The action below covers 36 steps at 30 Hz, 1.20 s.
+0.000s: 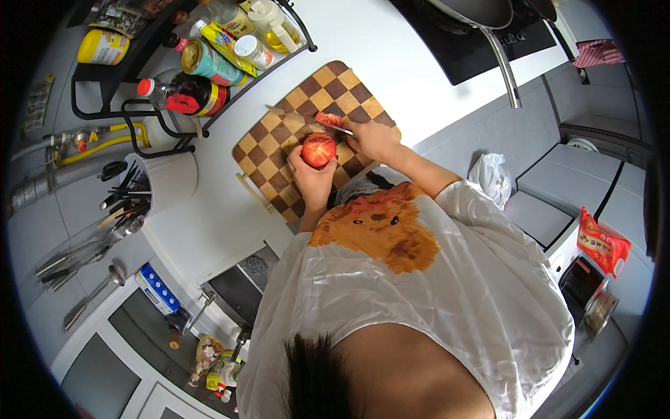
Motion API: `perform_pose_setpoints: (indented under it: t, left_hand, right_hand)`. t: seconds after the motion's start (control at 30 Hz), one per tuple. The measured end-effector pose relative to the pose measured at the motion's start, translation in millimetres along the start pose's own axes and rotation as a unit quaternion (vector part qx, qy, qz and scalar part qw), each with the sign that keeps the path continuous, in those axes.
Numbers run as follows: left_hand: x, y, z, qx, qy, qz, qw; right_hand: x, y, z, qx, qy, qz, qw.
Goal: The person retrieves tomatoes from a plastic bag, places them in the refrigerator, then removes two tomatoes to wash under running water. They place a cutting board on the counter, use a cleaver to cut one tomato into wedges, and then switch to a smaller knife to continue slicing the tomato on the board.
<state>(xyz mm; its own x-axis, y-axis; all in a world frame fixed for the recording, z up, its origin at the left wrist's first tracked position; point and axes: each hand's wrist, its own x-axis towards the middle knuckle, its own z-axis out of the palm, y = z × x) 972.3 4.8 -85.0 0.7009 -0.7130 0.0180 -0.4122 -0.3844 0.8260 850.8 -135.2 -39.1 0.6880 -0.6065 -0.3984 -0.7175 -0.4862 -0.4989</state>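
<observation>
A checkered wooden cutting board [277, 178] lies on the white counter before me. On its lower middle, my left hand [311, 175] holds a large piece of tomato [319, 151] with its cut face showing. My right hand [374, 140] grips a kitchen knife [303, 118], whose blade extends left across the board, above the tomato. Beside the blade, near my right fingers, lies a smaller cut piece of tomato [329, 119]. The knife's handle is mostly hidden in my right hand.
A black rack [256, 78] with bottles and jars stands at the upper left. A white utensil holder [170, 183] is left of the board. A pan [473, 13] sits on the black cooktop [450, 57], its handle reaching over the counter edge. A sink [241, 293] lies at the lower left.
</observation>
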Motion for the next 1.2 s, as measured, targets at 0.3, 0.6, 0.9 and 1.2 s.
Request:
perform_pose_setpoints:
  t: [0.3, 0.6, 0.9, 1.2]
  left_hand:
    - [-3.3, 8.7, 9.7, 0.028, 0.045, 0.009, 0.999]
    - [-5.3, 7.5, 6.1, 0.015, 0.021, -0.01, 1.0]
    - [-4.5, 13.0, 9.4, 0.014, 0.026, -0.023, 0.999]
    - [-4.8, 10.5, 11.4, 0.002, 0.031, -0.044, 0.999]
  right_hand:
    - [-63.5, -6.2, -23.2, 0.01, 0.042, -0.044, 0.998]
    - [-92.6, -7.9, -19.8, -0.039, -0.018, -0.001, 0.999]
    - [-71.0, -17.4, -12.6, -0.024, -0.039, 0.005, 0.999]
    - [-28.0, -20.8, 14.8, -0.042, -0.042, 0.02, 0.998]
